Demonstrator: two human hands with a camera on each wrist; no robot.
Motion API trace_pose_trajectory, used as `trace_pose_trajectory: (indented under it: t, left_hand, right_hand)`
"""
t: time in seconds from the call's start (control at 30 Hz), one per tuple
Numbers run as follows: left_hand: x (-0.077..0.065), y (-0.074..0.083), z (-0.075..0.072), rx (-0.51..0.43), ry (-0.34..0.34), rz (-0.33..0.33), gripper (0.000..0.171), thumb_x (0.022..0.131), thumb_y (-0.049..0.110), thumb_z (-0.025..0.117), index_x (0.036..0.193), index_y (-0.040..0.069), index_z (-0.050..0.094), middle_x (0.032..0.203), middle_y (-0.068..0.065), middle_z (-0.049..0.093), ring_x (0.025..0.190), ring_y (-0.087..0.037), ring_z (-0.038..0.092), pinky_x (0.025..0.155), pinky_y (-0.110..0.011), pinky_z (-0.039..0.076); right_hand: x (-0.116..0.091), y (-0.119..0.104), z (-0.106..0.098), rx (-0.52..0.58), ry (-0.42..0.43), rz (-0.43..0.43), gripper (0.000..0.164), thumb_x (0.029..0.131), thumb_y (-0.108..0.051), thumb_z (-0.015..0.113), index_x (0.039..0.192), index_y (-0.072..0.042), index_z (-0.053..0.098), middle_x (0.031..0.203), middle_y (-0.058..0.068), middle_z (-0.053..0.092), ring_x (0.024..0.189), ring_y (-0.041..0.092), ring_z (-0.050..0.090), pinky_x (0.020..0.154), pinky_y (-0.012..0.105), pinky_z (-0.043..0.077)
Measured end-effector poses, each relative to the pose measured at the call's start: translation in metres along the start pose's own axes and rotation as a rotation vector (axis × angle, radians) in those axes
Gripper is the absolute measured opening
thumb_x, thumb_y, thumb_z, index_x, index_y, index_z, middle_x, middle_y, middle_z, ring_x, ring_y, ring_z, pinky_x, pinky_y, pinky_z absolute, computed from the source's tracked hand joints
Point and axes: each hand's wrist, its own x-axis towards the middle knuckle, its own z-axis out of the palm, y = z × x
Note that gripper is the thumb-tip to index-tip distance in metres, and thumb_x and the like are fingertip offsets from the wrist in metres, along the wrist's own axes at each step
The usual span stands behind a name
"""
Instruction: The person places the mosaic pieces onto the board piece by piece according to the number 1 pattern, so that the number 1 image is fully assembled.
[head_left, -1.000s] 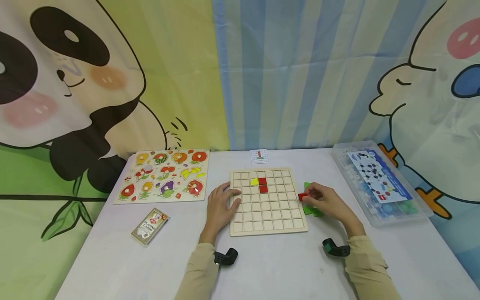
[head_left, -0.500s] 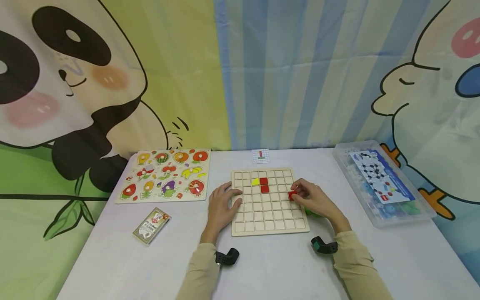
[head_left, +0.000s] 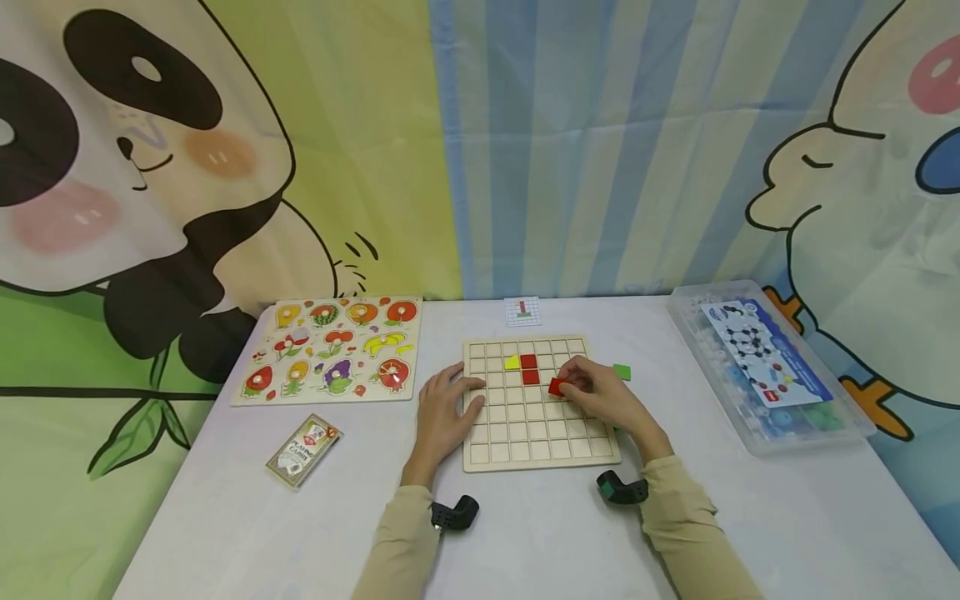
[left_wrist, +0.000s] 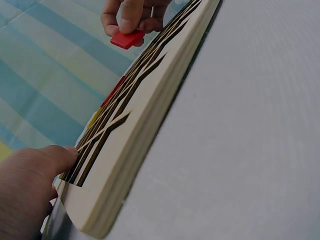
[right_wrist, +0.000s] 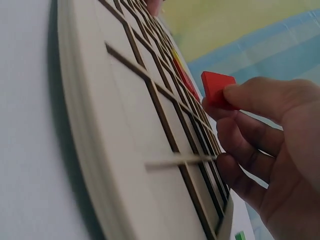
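A wooden grid board (head_left: pixel 502 433) lies flat on the table. A yellow piece (head_left: pixel 512 363) and two red square tiles (head_left: pixel 529 369) sit in its upper cells. My right hand (head_left: pixel 607 400) pinches another red tile (right_wrist: pixel 216 90) between thumb and fingers, above the board's right half. In the right wrist view this tile is tilted and apart from the grid. My left hand (head_left: pixel 445 417) rests on the board's left edge, thumb (left_wrist: pixel 62 159) lying over the rim, its fingers partly hidden in the left wrist view. Beyond the board's right edge lies a green tile (head_left: pixel 622 372).
A small pattern card (head_left: pixel 522 312) lies behind the board. At the left are a fruit puzzle board (head_left: pixel 360 350) and a playing-card box (head_left: pixel 303 452). A clear plastic case (head_left: pixel 765 367) with a blue-and-white sheet stands at the right. More green shows beside the right wrist.
My right hand has carried the red tile leftward from beyond the board's right edge to above its cells. A green tile has come into sight behind it. The left hand stays put.
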Motion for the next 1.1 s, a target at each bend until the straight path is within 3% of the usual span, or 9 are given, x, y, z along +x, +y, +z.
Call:
trace_pose_trajectory:
  t: [0.2, 0.47, 0.8, 1.1]
  left_hand:
    - [-0.001, 0.000, 0.003, 0.003, 0.006, 0.008, 0.020, 0.085, 0.027, 0.068, 0.104, 0.023, 0.069, 0.137, -0.010, 0.051, 0.130, -0.032, 0.042, 0.107, -0.055, 0.028]
    - [-0.002, -0.001, 0.007, 0.001, -0.036, -0.027, 0.020, 0.087, 0.029, 0.066, 0.106, 0.025, 0.068, 0.140, -0.008, 0.049, 0.133, -0.029, 0.040, 0.110, -0.053, 0.025]
    - [-0.003, -0.003, 0.004, 0.010, 0.013, 0.014, 0.020, 0.085, 0.029, 0.067, 0.105, 0.024, 0.068, 0.137, -0.010, 0.051, 0.129, -0.032, 0.042, 0.107, -0.056, 0.028]
    - [0.003, -0.004, 0.003, 0.013, -0.009, 0.009, 0.020, 0.087, 0.031, 0.065, 0.105, 0.025, 0.067, 0.139, -0.009, 0.050, 0.131, -0.031, 0.041, 0.108, -0.055, 0.027]
  right_hand:
    - [0.006, -0.005, 0.010, -0.009, -0.020, -0.012, 0.014, 0.092, -0.019, 0.061, 0.105, -0.014, 0.059, 0.092, -0.001, 0.067, 0.078, 0.013, 0.060, 0.070, 0.023, 0.050]
    - [0.011, -0.010, 0.022, -0.060, -0.032, -0.027, 0.014, 0.091, -0.020, 0.062, 0.104, -0.013, 0.060, 0.092, -0.002, 0.067, 0.078, 0.010, 0.059, 0.071, 0.023, 0.050]
    - [0.015, -0.010, 0.029, -0.096, -0.041, -0.034, 0.011, 0.092, -0.023, 0.061, 0.102, -0.017, 0.060, 0.088, -0.005, 0.065, 0.075, 0.008, 0.058, 0.068, 0.023, 0.049]
    - [0.017, -0.009, 0.030, -0.135, -0.006, -0.036, 0.014, 0.090, -0.020, 0.063, 0.103, -0.015, 0.063, 0.096, -0.003, 0.062, 0.077, 0.010, 0.054, 0.069, 0.024, 0.048]
